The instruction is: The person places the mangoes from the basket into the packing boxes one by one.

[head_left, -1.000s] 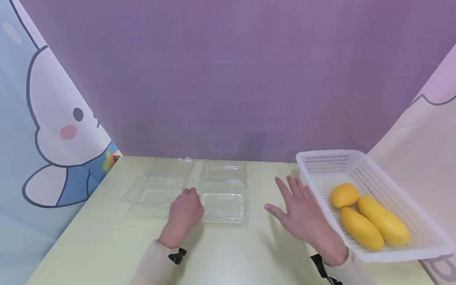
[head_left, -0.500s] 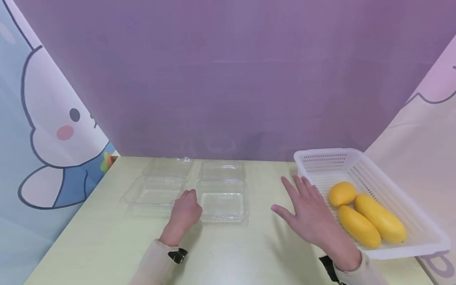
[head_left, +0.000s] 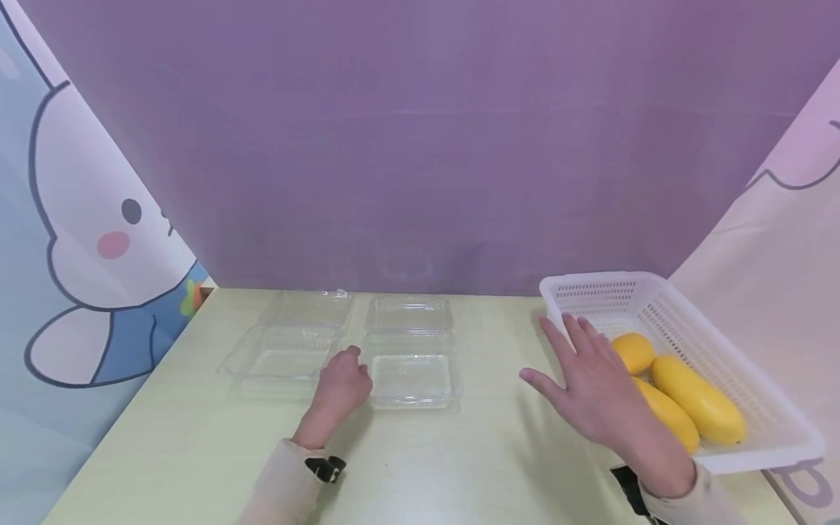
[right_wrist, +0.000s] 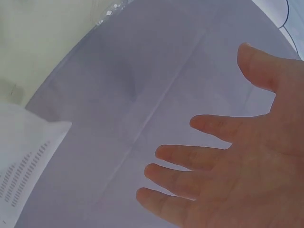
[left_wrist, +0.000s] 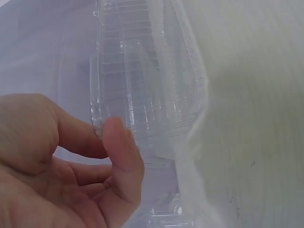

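Two clear plastic clamshell boxes stand side by side with raised lids folded back: a left box (head_left: 282, 357) and a right box (head_left: 415, 375). My left hand (head_left: 342, 385) is between them. In the left wrist view, its thumb and curled index finger pinch the near rim of the clear box (left_wrist: 147, 71), apparently the right one. My right hand (head_left: 600, 394) has spread fingers and holds nothing, hovering at the left side of a white perforated plastic basket (head_left: 748, 379). Yellow mangoes (head_left: 701, 401) lie in the basket; the hand partly covers two of them in the head view.
A pale wood-grain table (head_left: 426, 467) carries everything. Behind it rises a purple backdrop (head_left: 420, 146), with a cartoon-print cloth (head_left: 79, 292) on the left and a pale cloth (head_left: 787, 277) on the right.
My right hand has moved right, from beside the basket to over its left side. My left hand and the boxes have stayed almost in place.
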Available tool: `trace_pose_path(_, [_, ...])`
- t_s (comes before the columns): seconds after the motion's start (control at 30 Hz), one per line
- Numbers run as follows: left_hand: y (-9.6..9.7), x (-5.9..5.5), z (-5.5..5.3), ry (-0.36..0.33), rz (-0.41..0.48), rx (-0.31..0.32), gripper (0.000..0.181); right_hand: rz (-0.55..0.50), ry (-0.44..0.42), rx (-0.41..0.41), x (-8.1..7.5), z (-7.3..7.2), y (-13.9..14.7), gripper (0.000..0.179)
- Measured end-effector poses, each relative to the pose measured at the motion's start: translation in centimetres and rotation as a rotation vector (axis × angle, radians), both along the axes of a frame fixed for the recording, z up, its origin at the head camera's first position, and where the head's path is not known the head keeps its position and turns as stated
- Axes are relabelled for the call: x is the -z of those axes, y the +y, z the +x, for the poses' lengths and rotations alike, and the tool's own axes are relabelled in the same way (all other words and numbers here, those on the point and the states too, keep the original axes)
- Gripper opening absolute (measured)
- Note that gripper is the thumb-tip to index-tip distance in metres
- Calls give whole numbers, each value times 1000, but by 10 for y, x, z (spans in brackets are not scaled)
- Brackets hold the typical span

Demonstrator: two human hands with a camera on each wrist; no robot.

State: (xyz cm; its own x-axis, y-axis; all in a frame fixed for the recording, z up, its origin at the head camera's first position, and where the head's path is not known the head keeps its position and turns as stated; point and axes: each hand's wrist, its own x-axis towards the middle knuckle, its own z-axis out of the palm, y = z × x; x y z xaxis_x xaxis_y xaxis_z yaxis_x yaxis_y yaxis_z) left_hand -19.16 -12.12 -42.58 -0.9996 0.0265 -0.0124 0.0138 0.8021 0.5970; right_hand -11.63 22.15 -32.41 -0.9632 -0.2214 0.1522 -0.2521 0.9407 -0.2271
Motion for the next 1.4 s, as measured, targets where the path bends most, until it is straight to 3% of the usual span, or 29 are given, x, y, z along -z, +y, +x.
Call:
trace_pose_path(0.37, [-1, 3, -6, -135, 123, -35, 39, 7, -13, 34, -8, -1, 20, 85])
trace_pose_path(0.7, [-2, 5, -11, -212, 250, -50, 32, 3, -10, 63, -2, -1, 43, 86])
trace_pose_path(1.03, [1, 14, -11, -221, 426, -39, 23, -10, -71, 111, 4, 2, 66, 88])
trace_pose_path(1.4, [2, 15, -10, -223, 493, -55, 23, -18, -95, 136, 13, 2, 89, 87])
